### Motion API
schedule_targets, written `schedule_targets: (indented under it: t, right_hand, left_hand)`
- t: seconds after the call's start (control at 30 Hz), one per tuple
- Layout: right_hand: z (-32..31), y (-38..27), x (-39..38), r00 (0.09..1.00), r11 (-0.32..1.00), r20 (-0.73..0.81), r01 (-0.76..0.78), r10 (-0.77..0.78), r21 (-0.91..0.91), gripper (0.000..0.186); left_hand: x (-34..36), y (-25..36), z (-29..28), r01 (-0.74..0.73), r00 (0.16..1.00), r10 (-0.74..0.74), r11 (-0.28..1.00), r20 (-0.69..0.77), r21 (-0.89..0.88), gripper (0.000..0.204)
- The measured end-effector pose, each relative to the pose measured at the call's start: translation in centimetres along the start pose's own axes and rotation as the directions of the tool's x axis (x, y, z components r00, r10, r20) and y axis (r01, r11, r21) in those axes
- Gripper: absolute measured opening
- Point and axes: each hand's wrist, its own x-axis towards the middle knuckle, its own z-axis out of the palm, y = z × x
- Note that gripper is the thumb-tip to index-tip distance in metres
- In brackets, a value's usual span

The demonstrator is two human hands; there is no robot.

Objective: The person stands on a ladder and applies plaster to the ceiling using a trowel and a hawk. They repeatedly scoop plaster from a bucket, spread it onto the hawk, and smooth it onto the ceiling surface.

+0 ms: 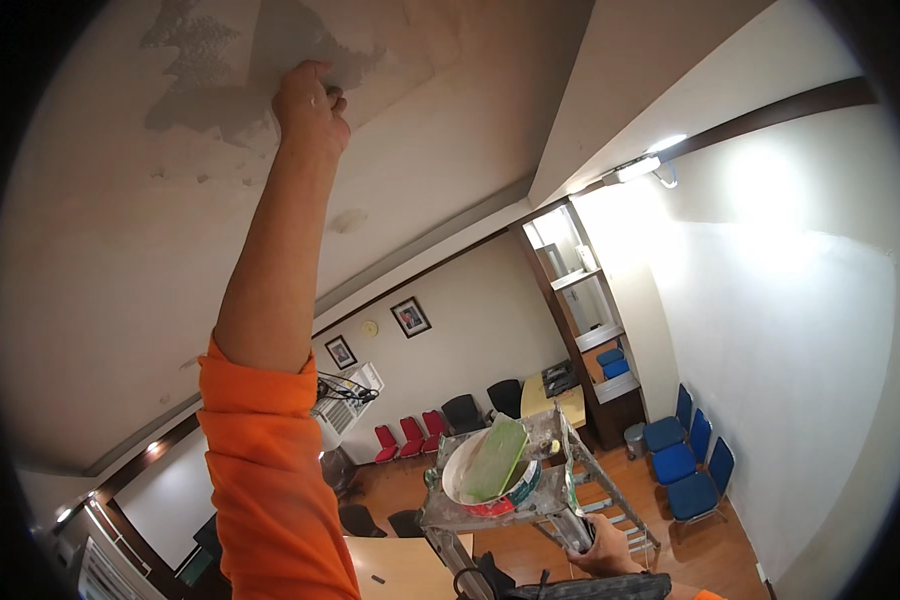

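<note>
Curls left hand [315, 105] at patch [232, 95], contents unclear; probably smoothing. Grips ladder [550, 500] below with right hand [605, 552]; likely needs even strokes next.

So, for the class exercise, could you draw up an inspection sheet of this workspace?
Surface: pale ceiling with uneven grey patches.
Job's things: tub on the stepladder, a green flat piece slanting across its mouth.
Clutter: small dark item on the table.
Hands: left hand raised at the grey patches, fingers curled, anything held unclear; right hand gripping the stepladder.
Cables: dark cables bunched beside a white vented unit.
Surroundings: blue chairs along the right wall; red chairs farther back.
</note>
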Motion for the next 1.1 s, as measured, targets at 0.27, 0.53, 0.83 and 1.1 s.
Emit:
schedule_targets:
  t: [0.27, 0.53, 0.83, 1.1]
  right_hand:
    - [0.39, 0.40, -0.02, 0.999, 1.000, -0.042, 0.006, -0.006, 0.004, 0.067]
    - [-0.27, -0.15, -0.23, 1.000, 1.000, 0.011, -0.019, 0.019, 0.004, 0.068]
    - [-0.05, 0.10, -0.23, 0.999, 1.000, -0.029, 0.026, -0.026, 0.017, 0.068]
    - [0.11, 0.38, -0.16, 0.998, 0.998, -0.038, 0.058, -0.058, -0.009, 0.067]
  left_hand:
    - [0.13, -0.27, -0.10, -0.015, 0.999, 0.016, 1.000, 0.044, -0.012, 0.046]
    - [-0.02, -0.43, -0.18, -0.016, 0.999, 0.016, 1.000, 0.036, 0.013, 0.049]
    - [0.13, -0.53, -0.20, -0.013, 0.999, 0.013, 1.000, 0.034, 0.011, 0.050]
    - [0.28, -0.52, -0.38, -0.026, 0.999, 0.026, 1.000, 0.043, 0.015, 0.049]
